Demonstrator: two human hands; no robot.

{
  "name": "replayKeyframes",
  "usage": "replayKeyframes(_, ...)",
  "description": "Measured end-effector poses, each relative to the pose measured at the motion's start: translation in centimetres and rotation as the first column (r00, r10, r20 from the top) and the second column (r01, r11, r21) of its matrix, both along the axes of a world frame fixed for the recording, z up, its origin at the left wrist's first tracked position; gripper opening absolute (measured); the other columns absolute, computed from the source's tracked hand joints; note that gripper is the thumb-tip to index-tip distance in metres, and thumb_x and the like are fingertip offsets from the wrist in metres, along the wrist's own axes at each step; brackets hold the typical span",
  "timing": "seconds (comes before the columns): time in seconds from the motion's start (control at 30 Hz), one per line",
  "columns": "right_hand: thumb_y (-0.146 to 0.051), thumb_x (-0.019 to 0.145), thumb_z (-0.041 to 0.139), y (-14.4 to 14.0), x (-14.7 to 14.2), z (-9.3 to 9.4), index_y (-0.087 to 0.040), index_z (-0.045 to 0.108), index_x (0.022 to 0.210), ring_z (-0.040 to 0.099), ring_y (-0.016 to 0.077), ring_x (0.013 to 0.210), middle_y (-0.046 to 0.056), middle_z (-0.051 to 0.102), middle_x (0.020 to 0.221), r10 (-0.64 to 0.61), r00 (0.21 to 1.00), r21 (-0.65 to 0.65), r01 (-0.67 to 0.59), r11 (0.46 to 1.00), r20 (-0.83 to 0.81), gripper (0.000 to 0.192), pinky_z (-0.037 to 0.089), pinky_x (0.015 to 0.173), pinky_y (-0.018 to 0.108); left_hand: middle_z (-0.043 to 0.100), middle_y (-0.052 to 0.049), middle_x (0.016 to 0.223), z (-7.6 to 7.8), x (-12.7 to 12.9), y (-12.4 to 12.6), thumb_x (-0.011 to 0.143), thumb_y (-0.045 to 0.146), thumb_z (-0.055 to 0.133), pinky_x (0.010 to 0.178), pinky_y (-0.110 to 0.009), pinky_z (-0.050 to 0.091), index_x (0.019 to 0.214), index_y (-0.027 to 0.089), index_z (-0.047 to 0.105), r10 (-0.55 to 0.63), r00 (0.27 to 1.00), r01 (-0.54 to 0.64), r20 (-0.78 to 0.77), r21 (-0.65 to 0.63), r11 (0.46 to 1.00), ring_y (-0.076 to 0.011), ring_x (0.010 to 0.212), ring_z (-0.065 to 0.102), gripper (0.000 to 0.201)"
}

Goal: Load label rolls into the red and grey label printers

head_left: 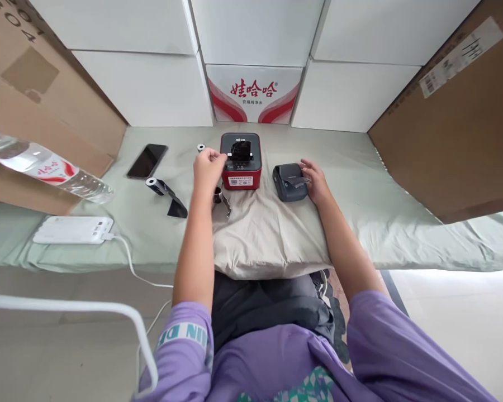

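My left hand (208,166) is curled beside the left edge of a red and black label printer (241,162), its fingers closed at the printer's top; I cannot make out anything in them. My right hand (316,180) rests on the right side of a small dark grey printer (290,182), fingers touching a strip of paper at its top. Under my left wrist lies a small dark roll (218,194) with a loose strip. A white roll (201,148) stands just behind my left hand.
A black phone (147,161), a black label roll with a trailing strip (164,192), a white power bank with cable (73,230) and a water bottle (46,167) lie at the left. Cardboard boxes (456,117) and white boxes (151,84) wall the green-covered table.
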State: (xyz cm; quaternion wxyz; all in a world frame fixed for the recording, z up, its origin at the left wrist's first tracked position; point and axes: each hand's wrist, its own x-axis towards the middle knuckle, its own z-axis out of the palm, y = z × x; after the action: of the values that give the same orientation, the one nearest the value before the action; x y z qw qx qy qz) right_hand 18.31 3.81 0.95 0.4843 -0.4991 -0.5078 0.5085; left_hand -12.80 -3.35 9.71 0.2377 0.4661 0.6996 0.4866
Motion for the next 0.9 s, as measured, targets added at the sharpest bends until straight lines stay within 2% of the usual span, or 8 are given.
replayKeyframes(0.07,-0.050,0.069,0.065,0.2,0.0,-0.2,-0.029,0.059,0.126,0.063,0.0305,0.138,0.010,0.068,0.147,0.002,1.000,0.006,-0.002,1.000,0.009,0.061,0.048,0.120,0.053,0.052,0.003,0.065,0.6,-2.6,1.6,0.079,0.020,0.074,0.050,-0.022,0.028,0.074,0.021,0.053,-0.088,0.981,0.123,0.173,-0.204,0.971,-0.0109,0.057,0.045,0.022)
replayKeyframes(0.1,-0.049,0.070,0.064,0.2,0.0,-0.3,-0.029,0.060,0.126,0.063,0.0303,0.137,0.010,0.068,0.146,0.003,1.000,0.010,-0.003,1.000,0.013,0.060,0.048,0.120,0.052,0.048,0.004,0.062,0.8,-3.5,2.1,0.076,0.019,0.076,0.047,-0.022,0.022,0.073,0.021,0.050,-0.131,0.957,0.201,0.259,-0.265,0.943,-0.0092,0.052,0.038,0.026)
replayKeyframes(0.17,-0.048,0.071,0.064,0.4,0.0,-0.5,-0.029,0.061,0.126,0.064,0.0298,0.136,0.009,0.069,0.144,0.003,1.000,0.017,-0.003,1.000,0.020,0.058,0.049,0.119,0.051,0.044,0.007,0.058,0.8,-4.4,2.7,0.072,0.019,0.079,0.045,-0.020,0.014,0.073,0.021,0.047,-0.197,0.900,0.328,0.390,-0.304,0.894,-0.0065,0.046,0.031,0.031)
replayKeyframes(0.23,-0.048,0.071,0.065,0.5,0.1,-0.7,-0.029,0.063,0.124,0.064,0.0295,0.135,0.008,0.071,0.142,-0.007,1.000,0.022,0.006,1.000,0.027,0.057,0.049,0.120,0.050,0.043,0.008,0.057,0.9,-4.6,2.7,0.068,0.020,0.081,0.043,-0.017,0.013,0.072,0.021,0.046,-0.232,0.860,0.389,0.455,-0.288,0.875,-0.0047,0.044,0.031,0.035)
replayKeyframes(0.43,-0.046,0.070,0.067,0.5,0.2,-1.0,-0.029,0.065,0.123,0.059,0.0300,0.142,0.008,0.071,0.140,-0.016,0.998,0.044,0.014,0.999,0.053,0.055,0.044,0.125,0.051,0.045,0.006,0.058,1.0,-4.8,2.6,0.065,0.018,0.082,0.038,-0.015,0.016,0.070,0.019,0.048,-0.248,0.812,0.434,0.528,-0.263,0.862,-0.0050,0.046,0.044,0.035)
replayKeyframes(0.63,-0.047,0.073,0.068,0.5,0.3,-1.3,-0.030,0.066,0.123,0.059,0.0310,0.143,0.007,0.071,0.140,-0.016,0.996,0.060,0.010,0.998,0.090,0.052,0.044,0.125,0.054,0.055,0.002,0.063,1.1,-5.5,3.2,0.066,0.014,0.083,0.037,-0.015,0.015,0.073,0.017,0.055,-0.268,0.805,0.470,0.530,-0.291,0.834,-0.0068,0.051,0.053,0.029)
replayKeyframes(0.9,-0.051,0.081,0.064,0.5,0.7,-1.3,-0.031,0.067,0.128,0.058,0.0320,0.143,0.007,0.070,0.141,-0.003,0.986,0.094,-0.013,0.996,0.169,0.050,0.046,0.123,0.053,0.051,0.003,0.057,0.5,-5.2,3.4,0.070,0.011,0.080,0.038,-0.014,0.017,0.069,0.017,0.054,-0.152,0.830,0.377,0.537,-0.337,0.863,-0.0061,0.048,0.049,0.026)
